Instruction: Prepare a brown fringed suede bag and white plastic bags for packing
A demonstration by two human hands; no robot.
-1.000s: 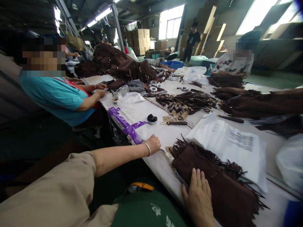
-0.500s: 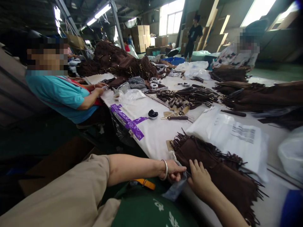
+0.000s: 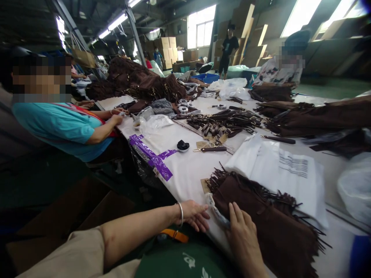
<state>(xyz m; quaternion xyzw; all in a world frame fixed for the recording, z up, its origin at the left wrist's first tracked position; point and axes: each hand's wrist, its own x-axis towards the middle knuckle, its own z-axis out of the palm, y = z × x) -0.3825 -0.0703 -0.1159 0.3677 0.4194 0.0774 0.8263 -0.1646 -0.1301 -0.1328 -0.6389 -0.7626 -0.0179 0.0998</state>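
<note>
A dark brown fringed bag (image 3: 266, 216) lies flat at the table's near edge, with a tan paper tag (image 3: 205, 185) by its left corner. Resting flat on the bag's near-left edge is my right hand (image 3: 242, 229), fingers stretched out. A strip of clear plastic wrap (image 3: 216, 210) runs along that edge, partly under the right hand. My left hand (image 3: 194, 215), with a silver bangle at the wrist, hovers just left of the bag beside the table edge. Its fingers are apart and nothing shows in them.
White plastic bags (image 3: 278, 166) lie behind the brown bag. Farther off are a pile of dark straps (image 3: 223, 121), a small white dish (image 3: 183, 148) with black material, and purple tape (image 3: 152, 156) on the table edge. A co-worker in a blue shirt (image 3: 60, 125) sits at the left.
My left hand has let go of the plastic wrap and moved left, its fingers opening. The wrap's loose end no longer hangs over the edge. The view has shifted slightly.
</note>
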